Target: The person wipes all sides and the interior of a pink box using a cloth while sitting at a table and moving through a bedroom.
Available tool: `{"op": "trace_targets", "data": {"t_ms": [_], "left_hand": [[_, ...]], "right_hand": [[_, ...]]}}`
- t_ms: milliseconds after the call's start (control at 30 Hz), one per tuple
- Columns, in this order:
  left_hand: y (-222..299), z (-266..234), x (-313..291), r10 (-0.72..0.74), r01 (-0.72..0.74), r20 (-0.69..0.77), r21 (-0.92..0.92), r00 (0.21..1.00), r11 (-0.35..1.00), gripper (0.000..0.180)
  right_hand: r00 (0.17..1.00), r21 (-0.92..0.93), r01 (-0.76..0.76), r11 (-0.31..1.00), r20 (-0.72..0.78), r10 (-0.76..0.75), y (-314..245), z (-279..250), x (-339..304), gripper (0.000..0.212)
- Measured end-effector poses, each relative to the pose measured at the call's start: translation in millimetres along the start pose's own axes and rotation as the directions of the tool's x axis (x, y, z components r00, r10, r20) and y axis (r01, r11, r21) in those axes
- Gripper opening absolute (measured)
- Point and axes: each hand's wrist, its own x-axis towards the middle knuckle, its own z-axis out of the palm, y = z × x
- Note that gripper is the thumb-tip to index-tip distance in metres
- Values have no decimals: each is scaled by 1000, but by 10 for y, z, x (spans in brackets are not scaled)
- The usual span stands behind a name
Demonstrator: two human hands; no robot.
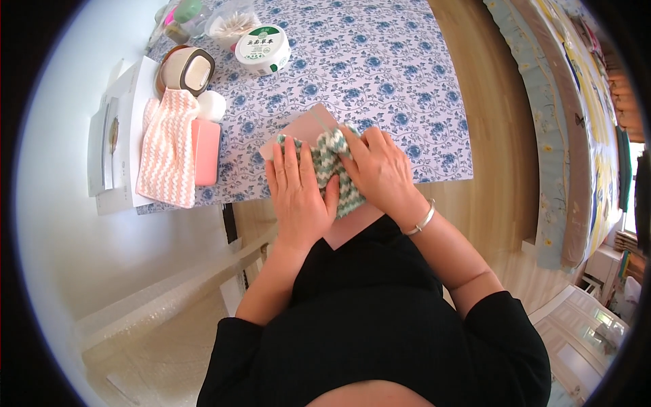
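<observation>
A green-and-white striped towel (350,197) lies partly bunched over a flat pink sheet (359,227) at the table's front edge. My left hand (297,193) rests flat on the towel's left part with its fingers stretched out. At the towel's far right, my right hand (383,169) has its fingers curled around a gathered fold. The fingertips of that hand are partly hidden by the hand itself. The pink sheet sticks out beyond the towel at the far left and also over the table edge toward me.
On the left stand a pink box (207,152), an orange-and-white striped towel (169,149), a white round item (211,106) and a brown-and-cream container (186,70). A white-and-green tub (263,51) and a cup of cotton swabs (232,27) sit farther back on the flowered tablecloth (366,64). A bed (563,136) is at right.
</observation>
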Motion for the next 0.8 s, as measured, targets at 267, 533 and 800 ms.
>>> {"op": "trace_targets", "data": {"t_ms": [267, 533, 800], "left_hand": [[-30, 146, 125, -126, 131, -78, 56, 989, 990, 60], [-106, 176, 221, -1, 4, -43, 68, 999, 998, 61], [-210, 105, 486, 29, -30, 12, 156, 1000, 987, 59]], "right_hand": [[993, -82, -119, 990, 14, 120, -107, -124, -137, 36], [990, -119, -144, 982, -11, 144, -269, -98, -617, 42], [976, -60, -87, 994, -204, 73, 19, -16, -456, 41]]}}
